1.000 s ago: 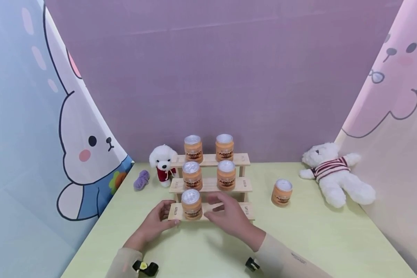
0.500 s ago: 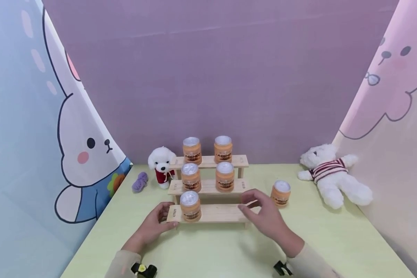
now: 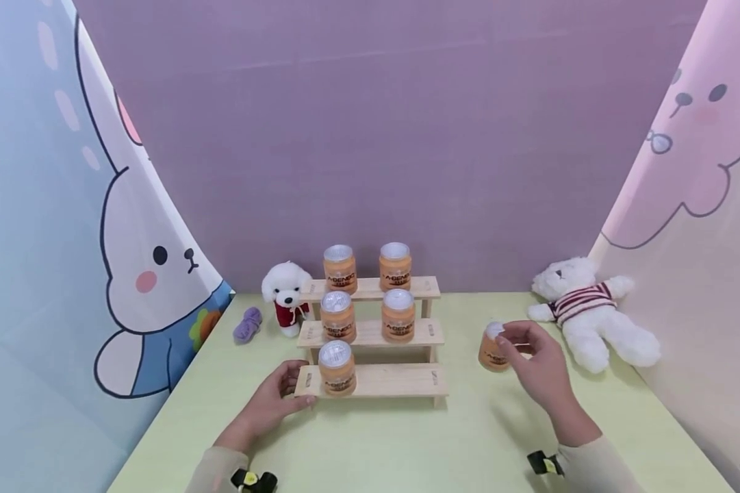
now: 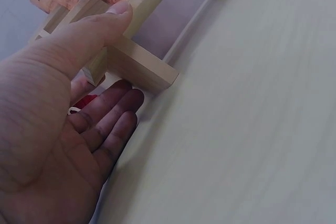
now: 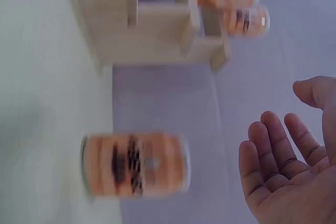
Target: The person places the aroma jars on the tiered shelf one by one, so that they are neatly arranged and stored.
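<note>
A three-step wooden display rack [image 3: 400,381] bears several orange cans with pale tops. Its bottom step carries a single can [image 3: 337,373] near the left end. My left hand [image 3: 270,400] holds that end of the rack, thumb on the front and fingers behind. In the left wrist view the thumb lies against the wood and the other fingers [image 4: 107,119] extend beside the leg. My right hand [image 3: 542,370] is at a lone orange can [image 3: 491,355] standing on the table, overlapping its right side. The right wrist view shows a gap between the spread fingers [image 5: 278,145] and that can [image 5: 139,165].
A white plush dog [image 3: 287,291] in red stands behind the rack's left side, with a purple yarn bundle [image 3: 248,325] beside it. At the right lies a white teddy bear [image 3: 597,315] in a striped top. Purple cloth [image 3: 370,137] forms the back wall.
My right hand has moved from the bottom step, beside its can, rightward to the lone can on the table. The left hand stays on the rack.
</note>
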